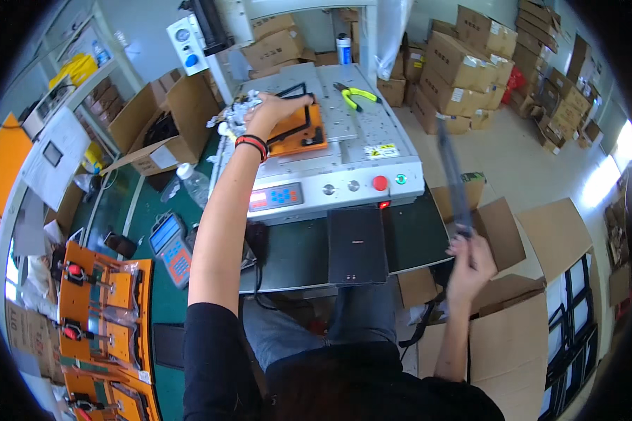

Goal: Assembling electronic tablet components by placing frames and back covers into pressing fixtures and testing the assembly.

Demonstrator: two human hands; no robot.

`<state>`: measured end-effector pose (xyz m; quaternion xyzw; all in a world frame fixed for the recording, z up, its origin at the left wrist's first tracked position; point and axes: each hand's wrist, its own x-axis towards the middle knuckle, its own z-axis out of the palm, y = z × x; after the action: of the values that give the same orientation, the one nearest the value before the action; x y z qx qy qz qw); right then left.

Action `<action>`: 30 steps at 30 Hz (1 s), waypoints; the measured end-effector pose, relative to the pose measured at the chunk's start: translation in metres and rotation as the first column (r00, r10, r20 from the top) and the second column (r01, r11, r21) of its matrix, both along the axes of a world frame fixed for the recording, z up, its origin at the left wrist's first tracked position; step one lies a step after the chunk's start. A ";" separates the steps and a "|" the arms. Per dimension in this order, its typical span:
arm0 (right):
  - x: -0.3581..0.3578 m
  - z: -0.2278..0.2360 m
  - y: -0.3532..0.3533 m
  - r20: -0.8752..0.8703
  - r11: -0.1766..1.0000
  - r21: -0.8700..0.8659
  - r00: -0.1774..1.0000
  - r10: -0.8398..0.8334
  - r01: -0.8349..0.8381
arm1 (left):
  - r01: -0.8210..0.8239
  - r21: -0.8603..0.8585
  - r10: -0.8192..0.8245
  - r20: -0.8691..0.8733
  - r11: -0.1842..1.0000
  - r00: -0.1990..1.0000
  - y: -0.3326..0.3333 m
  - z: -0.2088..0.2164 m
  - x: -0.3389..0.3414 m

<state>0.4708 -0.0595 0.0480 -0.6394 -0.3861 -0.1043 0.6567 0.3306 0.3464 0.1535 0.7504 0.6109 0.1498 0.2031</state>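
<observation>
My left hand (277,114) reaches over an orange fixture (303,144) on the white bench machine. Its fingers are closed on a thin black rectangular frame (298,133) lying on that fixture; the fingertips are partly hidden. Crumpled white scraps (240,111) lie beside this hand. Off to the right, my right hand (472,265) pinches the lower end of a long, flat dark piece (453,175). That piece stands nearly upright above an open carton, blurred by motion; it may be another frame seen edge-on.
Yellow-handled pliers (357,97) rest on the machine top (393,126). A black flat box (357,245) sits at the bench's front edge. Left are a handheld device (171,249), a plastic bottle (193,184) and orange clamp fixtures (112,309). A carton with black frames (505,344) stands right.
</observation>
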 end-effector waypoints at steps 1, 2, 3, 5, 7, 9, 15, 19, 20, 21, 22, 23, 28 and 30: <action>-0.017 0.003 0.025 0.035 0.990 0.042 0.990 0.135 -0.137 | 0.070 -0.002 -0.069 0.104 0.998 0.992 0.012 0.008 -0.020; -0.027 0.010 0.042 0.085 0.982 0.065 0.981 0.172 -0.178 | 0.132 0.011 -0.130 0.269 0.991 0.954 -0.010 0.017 -0.023; -0.029 0.014 0.060 0.172 0.973 0.060 0.963 0.209 -0.222 | 0.079 0.173 -0.134 0.335 0.982 0.933 -0.025 0.028 -0.028; -0.034 0.042 0.089 0.333 0.978 -0.044 0.920 0.205 -0.202 | -0.011 0.433 -0.248 0.537 0.901 0.806 -0.082 0.055 -0.054; -0.048 0.063 0.128 0.452 0.977 -0.027 0.869 0.200 -0.211 | 0.037 0.542 -0.430 0.622 0.839 0.655 -0.136 0.064 -0.102; -0.043 0.075 0.166 0.593 0.981 -0.018 0.788 0.168 -0.196 | 0.096 0.450 -0.439 0.769 0.888 0.465 -0.205 0.051 -0.127; -0.069 0.056 0.273 0.770 0.909 -0.416 0.525 0.363 -0.018 | 0.272 0.467 -0.524 0.578 0.841 0.625 -0.282 -0.052 -0.190; -0.094 0.064 0.282 0.759 0.845 -0.526 0.501 0.416 0.096 | 0.240 0.292 -0.377 0.760 0.926 0.530 -0.311 -0.087 -0.210; -0.093 0.064 0.283 0.755 0.840 -0.529 0.521 0.398 0.124 | 0.235 0.273 -0.356 0.793 0.933 0.495 -0.313 -0.100 -0.210; -0.090 0.063 0.282 0.754 0.838 -0.530 0.525 0.395 0.132 | 0.247 0.248 -0.342 0.799 0.937 0.494 -0.316 -0.110 -0.210; -0.094 0.066 0.280 0.759 0.831 -0.535 0.518 0.394 0.153 | 0.246 0.228 -0.316 0.847 0.942 0.426 -0.318 -0.118 -0.210; -0.098 0.067 0.278 0.763 0.823 -0.541 0.513 0.393 0.174 | 0.248 0.206 -0.287 0.889 0.947 0.356 -0.321 -0.125 -0.209; -0.102 0.062 0.280 0.769 0.830 -0.529 0.515 0.379 0.178 | 0.293 0.134 -0.232 0.914 0.947 0.334 -0.327 -0.136 -0.209; -0.092 0.060 0.292 0.730 0.817 -0.561 0.544 0.414 0.131 | 0.304 0.130 -0.229 0.920 0.944 0.318 -0.327 -0.138 -0.206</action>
<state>0.3786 0.2328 0.1079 -0.6386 -0.7136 -0.2190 0.1869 0.1243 0.0196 0.0159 0.6183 0.2632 0.4884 0.5567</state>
